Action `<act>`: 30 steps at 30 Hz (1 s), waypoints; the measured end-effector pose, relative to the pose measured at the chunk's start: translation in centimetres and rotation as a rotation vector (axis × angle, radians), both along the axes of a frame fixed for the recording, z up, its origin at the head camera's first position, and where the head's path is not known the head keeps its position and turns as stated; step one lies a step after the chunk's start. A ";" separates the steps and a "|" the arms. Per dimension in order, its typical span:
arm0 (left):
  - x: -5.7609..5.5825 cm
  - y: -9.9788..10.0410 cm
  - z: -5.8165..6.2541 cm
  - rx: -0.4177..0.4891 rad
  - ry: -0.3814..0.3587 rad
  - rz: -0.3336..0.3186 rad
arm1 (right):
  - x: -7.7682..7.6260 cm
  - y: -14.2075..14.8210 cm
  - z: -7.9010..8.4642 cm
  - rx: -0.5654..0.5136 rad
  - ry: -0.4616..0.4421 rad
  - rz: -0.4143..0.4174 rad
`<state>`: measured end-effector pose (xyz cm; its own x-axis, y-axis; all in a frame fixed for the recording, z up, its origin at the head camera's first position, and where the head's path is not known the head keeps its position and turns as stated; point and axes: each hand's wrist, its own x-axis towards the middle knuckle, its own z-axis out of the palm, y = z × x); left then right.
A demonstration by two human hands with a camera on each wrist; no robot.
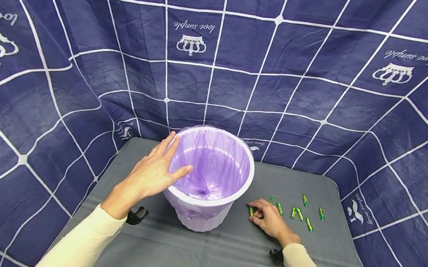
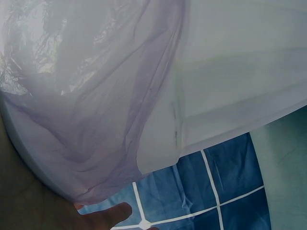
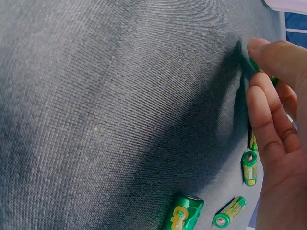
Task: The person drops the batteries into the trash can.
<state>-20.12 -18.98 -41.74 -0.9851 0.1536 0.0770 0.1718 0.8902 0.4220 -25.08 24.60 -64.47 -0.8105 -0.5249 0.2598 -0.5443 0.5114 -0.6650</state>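
1. Head view: the left hand (image 1: pixel 154 168), fingers spread wide, lies over the left rim of the bin (image 1: pixel 203 202); whether the palm touches it cannot be seen. A purple bag (image 1: pixel 209 161) lines the bin and folds over its rim.
2. Right of the bin, the right hand (image 1: pixel 272 221) pinches a battery (image 1: pixel 251 211) low over the table (image 1: pixel 176 263); fingers cover part of it. Seven more batteries (image 1: pixel 309 224) lie farther right, one partly hidden behind that hand. Both sleeves (image 1: pixel 75 242) are cut off at the near edge.
3. Left wrist view: the bin's wall and the bag take up most of it. The left hand is dark and mostly cut off; its grip cannot be told here.
4. Right wrist view: thumb and fingers hide most of the held battery. One loose battery is cut off below, and only a corner of the bin shows.
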 end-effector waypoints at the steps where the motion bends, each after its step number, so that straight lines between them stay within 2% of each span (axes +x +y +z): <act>1: 0.0 0.0 0.0 0.000 0.000 -0.001 | 0.0 0.0 0.1 0.007 -0.018 -0.018; 5: 0.0 0.0 0.0 -0.002 0.004 0.004 | 0.1 -0.2 0.7 0.030 -0.064 -0.079; 11: 0.0 0.0 0.0 -0.003 -0.003 0.005 | 0.2 -0.4 1.9 -0.031 -0.042 -0.125; 14: 0.0 0.0 0.1 -0.002 -0.006 0.003 | 0.1 -0.6 2.8 -0.059 0.000 -0.141; 19: 0.1 0.0 0.2 -0.009 -0.013 0.007 | -0.2 -0.9 4.8 -0.047 0.091 -0.161; 30: 0.0 -0.1 0.7 -0.011 -0.067 -0.008 | -0.6 -1.0 9.7 -0.113 0.298 -0.121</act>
